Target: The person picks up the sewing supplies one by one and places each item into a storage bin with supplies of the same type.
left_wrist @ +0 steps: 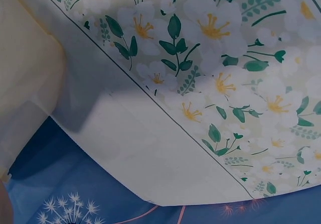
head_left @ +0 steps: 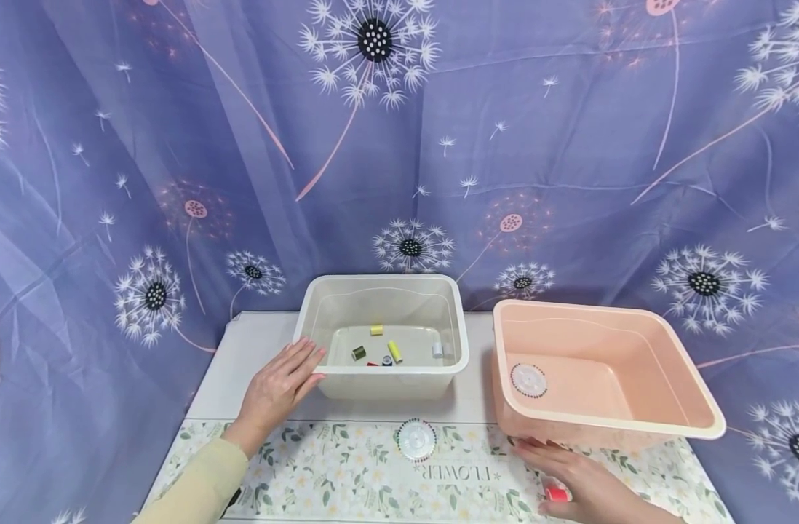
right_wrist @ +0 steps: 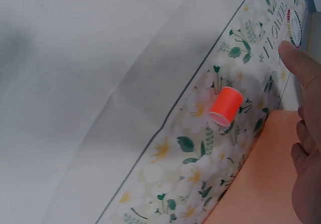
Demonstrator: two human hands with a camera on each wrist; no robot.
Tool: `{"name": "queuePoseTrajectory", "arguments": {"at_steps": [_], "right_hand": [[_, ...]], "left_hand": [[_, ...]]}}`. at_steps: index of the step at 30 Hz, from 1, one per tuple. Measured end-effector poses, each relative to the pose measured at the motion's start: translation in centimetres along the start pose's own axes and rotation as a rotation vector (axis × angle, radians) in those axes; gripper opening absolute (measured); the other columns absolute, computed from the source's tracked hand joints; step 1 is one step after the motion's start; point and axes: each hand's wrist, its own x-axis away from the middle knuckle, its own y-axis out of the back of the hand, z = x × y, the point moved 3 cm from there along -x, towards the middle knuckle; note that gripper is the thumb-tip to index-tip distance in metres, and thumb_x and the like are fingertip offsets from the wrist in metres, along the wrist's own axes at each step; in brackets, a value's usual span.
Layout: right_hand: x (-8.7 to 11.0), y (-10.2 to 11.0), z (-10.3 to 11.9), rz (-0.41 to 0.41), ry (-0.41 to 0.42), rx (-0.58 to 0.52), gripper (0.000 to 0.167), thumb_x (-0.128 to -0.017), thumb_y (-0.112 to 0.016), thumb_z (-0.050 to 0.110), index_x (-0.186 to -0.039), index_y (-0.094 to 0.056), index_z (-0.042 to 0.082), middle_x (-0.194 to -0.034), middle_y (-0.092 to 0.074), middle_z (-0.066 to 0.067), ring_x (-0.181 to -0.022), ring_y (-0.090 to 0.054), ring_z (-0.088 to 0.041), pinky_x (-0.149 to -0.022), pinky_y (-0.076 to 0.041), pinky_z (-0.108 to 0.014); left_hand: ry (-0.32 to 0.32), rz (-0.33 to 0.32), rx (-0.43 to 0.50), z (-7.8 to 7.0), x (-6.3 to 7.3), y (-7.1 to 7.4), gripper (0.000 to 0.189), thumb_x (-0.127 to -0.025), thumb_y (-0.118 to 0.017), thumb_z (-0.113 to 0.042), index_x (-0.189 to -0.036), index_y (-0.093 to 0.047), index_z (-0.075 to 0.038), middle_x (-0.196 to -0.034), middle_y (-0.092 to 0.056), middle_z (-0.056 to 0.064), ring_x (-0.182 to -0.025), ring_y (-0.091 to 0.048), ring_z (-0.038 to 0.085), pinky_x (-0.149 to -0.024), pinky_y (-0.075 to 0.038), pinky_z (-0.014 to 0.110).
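Note:
My left hand [head_left: 278,386] rests with extended fingers on the front left corner of the off-white plastic bin [head_left: 389,384]. Inside that bin lie several small thread spools, among them a yellow spool [head_left: 395,351], a dark green spool [head_left: 358,353] and a white spool [head_left: 437,350]. My right hand [head_left: 579,477] is at the front wall of the pink bin [head_left: 635,431], fingers extended, holding nothing. Beside it a red thread spool [right_wrist: 226,106] lies on its side on the table, apart from the hand in the right wrist view.
A round wheel of pins [head_left: 416,440] lies on the flowered table cover [head_left: 347,466], in front of the off-white bin. A second pin wheel [head_left: 528,380] is inside the pink bin, at its left. Behind the bins hangs a blue dandelion-print curtain [head_left: 439,167].

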Motion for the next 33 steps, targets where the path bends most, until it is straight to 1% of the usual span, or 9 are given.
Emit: {"name": "queuePoseTrajectory", "arguments": {"at_steps": [5, 8, 12, 15, 19, 22, 24, 28, 33], "right_hand": [[0.6, -0.4, -0.5, 0.015, -0.023, -0.046, 0.084, -0.083, -0.093, 0.039, -0.157, -0.057, 0.020, -0.152, -0.064, 0.000, -0.134, -0.065, -0.023, -0.089, -0.067, -0.039], [1.1, -0.7, -0.6, -0.007, -0.011, -0.048, 0.082, -0.084, -0.093, 0.037, -0.155, -0.059, 0.016, -0.149, -0.066, -0.002, -0.130, -0.067, -0.027, -0.088, -0.067, -0.041], [1.7, -1.2, -0.9, -0.060, 0.003, 0.012, 0.080, -0.084, -0.091, 0.044, -0.152, -0.062, 0.014, -0.145, -0.069, -0.002, -0.126, -0.070, -0.027, -0.088, -0.068, -0.043], [2.0, -1.4, -1.1, -0.087, 0.009, 0.040, 0.079, -0.084, -0.090, 0.049, -0.150, -0.064, 0.014, -0.143, -0.070, -0.003, -0.126, -0.069, -0.027, -0.089, -0.067, -0.044], [2.5, -1.8, -1.6, -0.073, -0.012, 0.010, 0.077, -0.086, -0.087, 0.051, -0.149, -0.064, 0.014, -0.144, -0.069, -0.004, -0.131, -0.066, -0.024, -0.091, -0.066, -0.042], [2.7, -1.9, -1.9, -0.033, -0.048, -0.026, 0.078, -0.086, -0.085, 0.053, -0.151, -0.063, 0.015, -0.146, -0.068, -0.004, -0.135, -0.064, -0.022, -0.092, -0.066, -0.041], [2.8, -1.9, -2.0, -0.019, -0.062, -0.025, 0.081, -0.085, -0.085, 0.055, -0.152, -0.062, 0.016, -0.146, -0.068, -0.005, -0.134, -0.064, -0.025, -0.091, -0.066, -0.042], [3.1, -2.4, -2.1, -0.005, -0.064, -0.021, 0.080, -0.087, -0.084, 0.054, -0.153, -0.061, 0.014, -0.146, -0.068, -0.006, -0.132, -0.066, -0.028, -0.090, -0.066, -0.043], [3.7, -3.3, -2.5, -0.029, -0.048, 0.001, 0.076, -0.087, -0.086, 0.048, -0.149, -0.064, 0.011, -0.142, -0.070, -0.007, -0.128, -0.069, -0.028, -0.090, -0.066, -0.043]], "left_hand": [[0.002, 0.009, -0.004, -0.1, 0.0, 0.1, 0.064, -0.115, -0.036, -0.052, -0.133, -0.076, -0.006, -0.129, -0.076, 0.017, -0.120, -0.073, 0.036, -0.102, -0.061, 0.054], [0.003, 0.011, -0.004, -0.1, 0.0, 0.1, 0.064, -0.115, -0.036, -0.052, -0.133, -0.076, -0.005, -0.129, -0.076, 0.018, -0.120, -0.072, 0.036, -0.102, -0.060, 0.054], [0.007, 0.014, -0.004, -0.1, 0.1, 0.1, 0.064, -0.115, -0.036, -0.052, -0.133, -0.076, -0.006, -0.129, -0.075, 0.018, -0.120, -0.072, 0.037, -0.103, -0.060, 0.055], [0.009, 0.018, -0.004, -0.2, 0.1, 0.1, 0.063, -0.115, -0.036, -0.052, -0.133, -0.076, -0.006, -0.129, -0.075, 0.018, -0.120, -0.072, 0.037, -0.103, -0.060, 0.055], [0.010, 0.018, -0.002, -0.2, 0.1, 0.2, 0.064, -0.115, -0.036, -0.051, -0.132, -0.076, -0.005, -0.129, -0.075, 0.018, -0.120, -0.072, 0.037, -0.102, -0.060, 0.056], [0.008, 0.007, -0.003, -0.1, 0.2, 0.1, 0.065, -0.115, -0.036, -0.052, -0.130, -0.077, -0.004, -0.127, -0.076, 0.018, -0.119, -0.073, 0.038, -0.102, -0.060, 0.055], [0.006, 0.000, -0.002, 0.0, 0.2, 0.0, 0.065, -0.115, -0.036, -0.052, -0.129, -0.077, -0.004, -0.126, -0.076, 0.018, -0.119, -0.073, 0.038, -0.102, -0.061, 0.055], [0.006, -0.006, -0.003, 0.0, 0.3, -0.1, 0.065, -0.115, -0.036, -0.053, -0.129, -0.078, -0.005, -0.126, -0.077, 0.016, -0.118, -0.073, 0.037, -0.102, -0.061, 0.054], [0.005, -0.002, -0.001, 0.0, 0.3, -0.1, 0.064, -0.115, -0.037, -0.052, -0.132, -0.076, -0.006, -0.127, -0.076, 0.017, -0.119, -0.073, 0.037, -0.102, -0.061, 0.054]]}}
